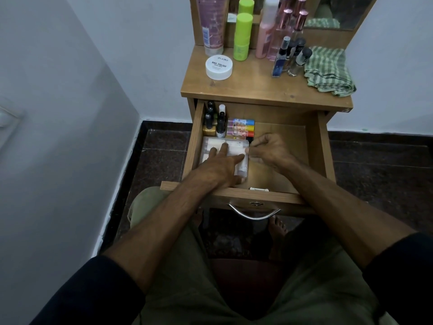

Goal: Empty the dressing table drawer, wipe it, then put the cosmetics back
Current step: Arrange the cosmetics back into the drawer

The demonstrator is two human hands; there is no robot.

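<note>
The wooden drawer (pixel 314 146) of the dressing table is pulled open. A clear plastic box (pixel 236 145) of pale items lies in its front left part. My left hand (pixel 220 165) lies flat on the box lid with straight fingers. My right hand (pixel 269 151) touches the box's right edge, its fingers curled against the side. Behind the box stand small nail polish bottles (pixel 212 120), and several coloured tubes (pixel 241 127) lie beside them.
The tabletop (pixel 255 87) carries a white nail polish remover tub (pixel 219 66), a purple tube (pixel 212 22), green (pixel 242 36) and pink bottles (pixel 266 31), small spray bottles (pixel 290 57) and a green checked cloth (pixel 330 71). The drawer's right half shows bare wood.
</note>
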